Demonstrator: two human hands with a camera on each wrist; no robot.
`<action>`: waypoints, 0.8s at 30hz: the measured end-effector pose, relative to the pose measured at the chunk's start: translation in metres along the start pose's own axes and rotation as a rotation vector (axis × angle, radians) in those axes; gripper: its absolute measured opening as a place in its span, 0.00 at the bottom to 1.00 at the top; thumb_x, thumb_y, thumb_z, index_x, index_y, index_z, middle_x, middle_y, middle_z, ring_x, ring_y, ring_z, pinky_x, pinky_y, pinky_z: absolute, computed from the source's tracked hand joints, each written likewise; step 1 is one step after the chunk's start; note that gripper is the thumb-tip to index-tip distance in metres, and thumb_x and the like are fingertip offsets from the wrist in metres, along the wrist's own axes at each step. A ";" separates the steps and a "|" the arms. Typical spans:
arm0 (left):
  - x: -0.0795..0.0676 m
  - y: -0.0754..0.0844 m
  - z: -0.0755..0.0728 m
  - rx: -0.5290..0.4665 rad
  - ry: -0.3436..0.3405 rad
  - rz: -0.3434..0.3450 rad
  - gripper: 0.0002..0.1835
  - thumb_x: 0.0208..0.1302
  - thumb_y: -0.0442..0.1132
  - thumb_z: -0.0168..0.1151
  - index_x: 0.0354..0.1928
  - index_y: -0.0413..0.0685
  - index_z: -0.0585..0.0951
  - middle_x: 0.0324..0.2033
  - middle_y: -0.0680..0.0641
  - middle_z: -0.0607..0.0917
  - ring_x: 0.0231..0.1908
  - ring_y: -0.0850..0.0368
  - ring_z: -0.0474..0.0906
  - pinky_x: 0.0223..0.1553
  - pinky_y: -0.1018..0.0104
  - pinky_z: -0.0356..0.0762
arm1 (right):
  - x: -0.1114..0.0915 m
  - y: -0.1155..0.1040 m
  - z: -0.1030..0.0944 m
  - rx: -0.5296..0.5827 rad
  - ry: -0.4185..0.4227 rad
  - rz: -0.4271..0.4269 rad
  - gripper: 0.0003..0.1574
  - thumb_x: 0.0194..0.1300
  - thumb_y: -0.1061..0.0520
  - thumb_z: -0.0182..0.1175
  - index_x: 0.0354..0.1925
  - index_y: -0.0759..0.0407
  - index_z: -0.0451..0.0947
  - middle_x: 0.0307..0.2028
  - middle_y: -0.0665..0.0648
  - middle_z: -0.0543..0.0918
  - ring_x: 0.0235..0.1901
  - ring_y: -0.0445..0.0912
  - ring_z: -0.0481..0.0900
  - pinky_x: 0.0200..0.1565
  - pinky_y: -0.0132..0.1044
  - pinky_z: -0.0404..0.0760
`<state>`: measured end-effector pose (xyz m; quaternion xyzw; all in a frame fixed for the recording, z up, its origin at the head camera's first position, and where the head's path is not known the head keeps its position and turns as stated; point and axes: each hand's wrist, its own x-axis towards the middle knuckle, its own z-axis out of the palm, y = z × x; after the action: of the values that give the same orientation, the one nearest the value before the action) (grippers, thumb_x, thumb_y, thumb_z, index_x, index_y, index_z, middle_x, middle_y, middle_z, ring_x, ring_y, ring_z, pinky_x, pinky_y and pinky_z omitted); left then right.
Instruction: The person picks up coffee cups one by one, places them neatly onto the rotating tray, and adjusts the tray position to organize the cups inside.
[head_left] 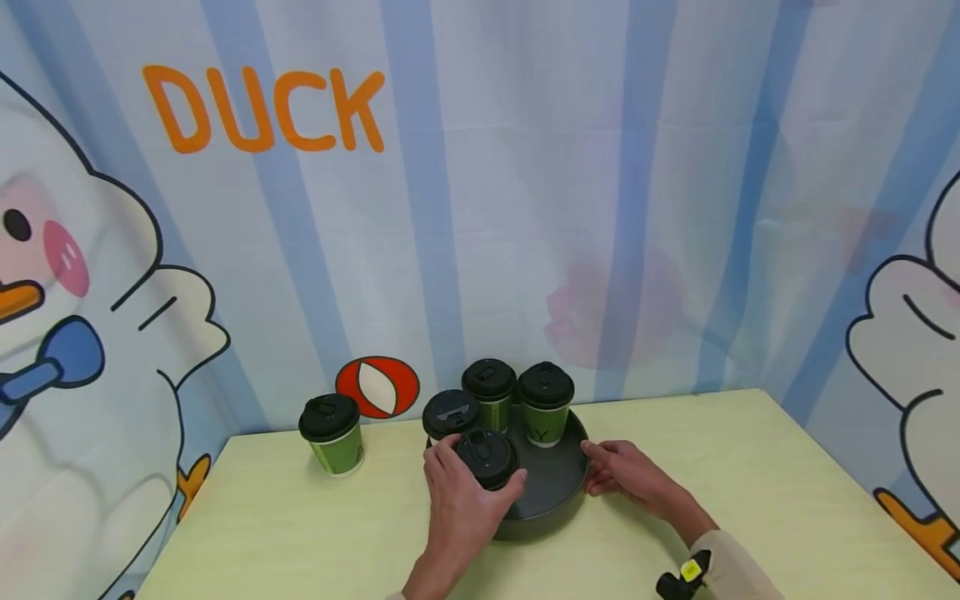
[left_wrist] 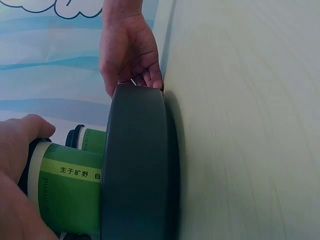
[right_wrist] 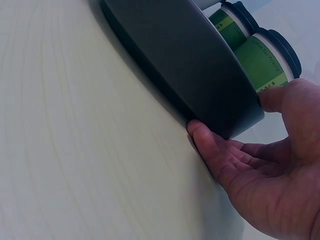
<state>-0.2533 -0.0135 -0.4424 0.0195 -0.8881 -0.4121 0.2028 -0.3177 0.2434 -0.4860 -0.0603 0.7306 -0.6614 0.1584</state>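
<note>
My left hand [head_left: 465, 508] grips a green paper coffee cup [left_wrist: 70, 187] by its black lid [head_left: 487, 458], thumb on one side and fingers on the other. That cup is upright at the near left of a round dark grey tray [head_left: 558, 479] with a raised wall, its base hidden behind the wall in the left wrist view. Three more lidded cups stand in the tray: one at the left [head_left: 450, 410], one at the back [head_left: 495, 412], one at the back right [head_left: 546, 421]. At the tray's right side, my right hand [head_left: 626, 479] holds the wall, thumb over the rim and fingers underneath.
Another green lidded cup [head_left: 339, 450] stands on the pale wooden table [head_left: 675, 433], left of the tray. Behind the table hangs a striped blue and white curtain [head_left: 525, 167] with duck drawings. A black strap device [head_left: 682, 575] sits at the right wrist.
</note>
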 end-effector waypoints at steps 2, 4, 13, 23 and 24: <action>0.001 0.000 -0.001 0.002 -0.008 -0.009 0.53 0.40 0.66 0.72 0.60 0.40 0.60 0.52 0.39 0.62 0.52 0.45 0.62 0.53 0.48 0.73 | 0.000 0.001 0.000 -0.003 0.004 0.001 0.38 0.71 0.42 0.52 0.54 0.79 0.64 0.33 0.64 0.77 0.31 0.50 0.80 0.38 0.42 0.83; 0.001 0.000 -0.002 0.000 -0.011 -0.018 0.55 0.39 0.69 0.71 0.60 0.41 0.60 0.52 0.39 0.62 0.53 0.46 0.62 0.53 0.48 0.73 | 0.001 0.001 -0.001 -0.001 0.006 0.006 0.38 0.71 0.42 0.52 0.53 0.79 0.64 0.32 0.63 0.77 0.31 0.50 0.80 0.38 0.42 0.83; 0.014 -0.018 -0.030 -0.191 0.006 -0.083 0.36 0.63 0.67 0.52 0.57 0.42 0.65 0.50 0.42 0.66 0.49 0.51 0.64 0.49 0.53 0.70 | 0.001 0.000 -0.001 0.010 -0.012 0.018 0.37 0.72 0.43 0.51 0.52 0.79 0.65 0.31 0.62 0.78 0.30 0.50 0.81 0.38 0.41 0.83; 0.044 -0.080 -0.040 -0.382 -0.250 -0.364 0.26 0.72 0.49 0.45 0.56 0.31 0.72 0.45 0.39 0.79 0.45 0.48 0.77 0.49 0.52 0.76 | 0.001 -0.003 -0.002 0.008 -0.010 0.035 0.40 0.71 0.42 0.52 0.55 0.80 0.63 0.33 0.63 0.79 0.31 0.50 0.82 0.40 0.43 0.83; 0.045 -0.084 -0.038 -0.425 -0.281 -0.376 0.26 0.72 0.47 0.46 0.56 0.29 0.73 0.43 0.39 0.80 0.43 0.50 0.78 0.47 0.54 0.78 | 0.001 -0.003 -0.002 0.011 -0.007 0.041 0.41 0.71 0.42 0.52 0.57 0.81 0.62 0.34 0.63 0.78 0.32 0.50 0.82 0.41 0.43 0.83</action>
<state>-0.2911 -0.1059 -0.4673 0.0833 -0.7822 -0.6175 -0.0023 -0.3195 0.2442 -0.4829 -0.0471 0.7276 -0.6617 0.1748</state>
